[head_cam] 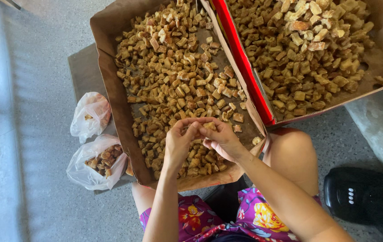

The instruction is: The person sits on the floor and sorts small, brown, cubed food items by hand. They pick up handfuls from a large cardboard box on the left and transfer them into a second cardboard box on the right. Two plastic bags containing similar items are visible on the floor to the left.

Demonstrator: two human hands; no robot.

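Meeting over the near cardboard box, left hand and right hand pinch one small brown chunk together at the fingertips, wrists bent, forearms angling up from the lap. Loose chunks fill the box below.

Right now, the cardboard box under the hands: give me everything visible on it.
The brown cardboard box is an open, shallow tray with creased, raised walls. It holds a loose single layer of small golden-brown chunks, with bare patches of floor showing. It sits tilted across the person's lap and a flat grey board. Its right wall overlaps a second, red-edged box. The left hand and right hand meet above its near end, pinching one chunk.
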